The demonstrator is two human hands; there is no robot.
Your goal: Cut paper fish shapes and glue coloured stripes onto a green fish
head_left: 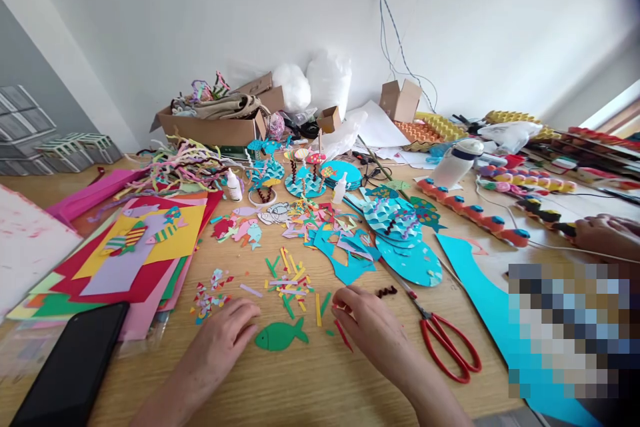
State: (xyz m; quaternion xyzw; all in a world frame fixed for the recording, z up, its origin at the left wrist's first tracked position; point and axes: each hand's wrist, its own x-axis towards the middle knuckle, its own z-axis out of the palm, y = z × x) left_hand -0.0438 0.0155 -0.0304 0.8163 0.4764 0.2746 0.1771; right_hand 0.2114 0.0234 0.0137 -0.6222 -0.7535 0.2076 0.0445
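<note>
A green paper fish (281, 336) with a drawn eye and gill line lies flat on the wooden table. Just left of its head rests my left hand (225, 328), fingers loosely bent, thumb apart from them, holding nothing. To the right of the tail, my right hand (367, 324) has thumb and fingers pinched together over a red paper strip (344, 336); the fingertips partly hide the grip. Thin coloured paper strips (290, 284) lie scattered beyond the fish. Small cut paper bits (210, 297) are heaped beyond my left hand. A short brown pipe cleaner (387, 292) lies beyond my right wrist.
Red-handled scissors (450, 347) lie right of my right forearm, by a blue sheet (480, 300). On the left are a black phone (73, 364) and stacked coloured paper (195, 220). Glue bottles (233, 186) stand farther back. Another person's hand (607, 235) is at right.
</note>
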